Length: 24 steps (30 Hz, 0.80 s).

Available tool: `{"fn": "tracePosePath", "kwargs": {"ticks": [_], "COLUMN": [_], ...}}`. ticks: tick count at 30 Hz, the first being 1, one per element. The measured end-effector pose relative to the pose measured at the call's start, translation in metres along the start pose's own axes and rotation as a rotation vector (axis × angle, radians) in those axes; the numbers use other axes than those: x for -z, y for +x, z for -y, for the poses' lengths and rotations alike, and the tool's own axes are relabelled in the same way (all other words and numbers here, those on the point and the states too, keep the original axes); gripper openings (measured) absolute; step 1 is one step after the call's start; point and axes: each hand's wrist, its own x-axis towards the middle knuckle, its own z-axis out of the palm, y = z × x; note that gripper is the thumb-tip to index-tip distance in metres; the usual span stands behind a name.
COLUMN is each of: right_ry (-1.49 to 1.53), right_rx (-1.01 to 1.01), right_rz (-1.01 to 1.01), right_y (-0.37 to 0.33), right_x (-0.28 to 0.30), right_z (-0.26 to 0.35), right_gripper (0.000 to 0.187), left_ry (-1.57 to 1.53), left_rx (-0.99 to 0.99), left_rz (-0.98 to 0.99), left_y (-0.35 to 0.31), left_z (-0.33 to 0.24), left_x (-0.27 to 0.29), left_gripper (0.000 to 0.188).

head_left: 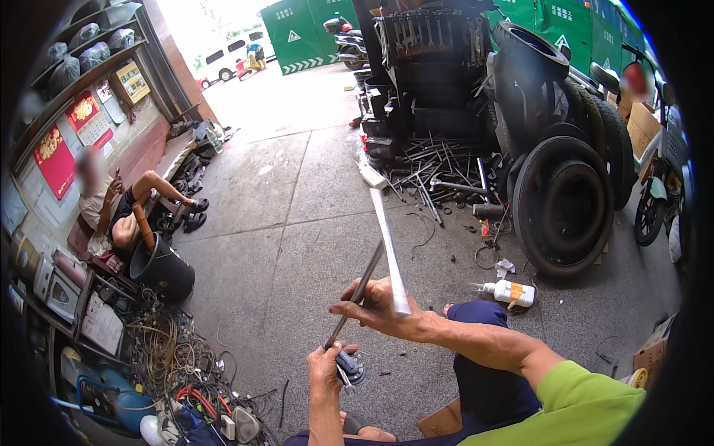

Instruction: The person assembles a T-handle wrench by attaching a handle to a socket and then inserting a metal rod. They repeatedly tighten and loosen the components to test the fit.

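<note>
My right hand (383,305) is closed around a long dark metal rod (367,279), its thumb lying along it. The rod slants from upper right down to my left hand (327,364), whose fingers grip its lower end. Beside the left fingers sits a dark, rounded part with small round details (349,367); whether it is joined to the rod I cannot tell. A long, bright white strip (387,238) runs up from the right hand toward a white block on the ground; its kind and how it is held are unclear.
A white spray bottle (515,293) lies right of my knee. Tyres (563,204) lean beyond it, beside a heap of metal bars (439,171) and a tool rack (424,37). At left are a black bin (162,273), tangled cables (167,342) and a seated person (111,197).
</note>
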Motion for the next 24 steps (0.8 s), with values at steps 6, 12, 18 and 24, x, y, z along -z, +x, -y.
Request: {"fn": "tracePosePath", "kwargs": {"ticks": [6,12,18,24], "right_ry": [0.389,0.099,0.026,0.249], "right_rx": [0.015,0.033,0.024,-0.121], "right_rz": [0.076,0.045,0.008,-0.012], "right_y": [0.000,0.000,0.001,-0.001], "right_x": [0.000,0.001,0.004,-0.001], "right_z": [-0.002,-0.001,0.003,-0.006], "right_gripper": [0.039,0.023,0.025,0.031], "left_ry": [-0.013,0.052,0.037,-0.008], "left_rx": [-0.015,0.005,0.027,-0.013], "left_rz": [-0.002,-0.029,0.001,0.025], "left_y": [0.003,-0.002,-0.004,0.005], "left_z": [0.000,-0.001,0.002,0.007], "left_x": [0.005,-0.001,-0.004,0.005], "left_gripper": [0.014,0.017,0.017,0.013]}}
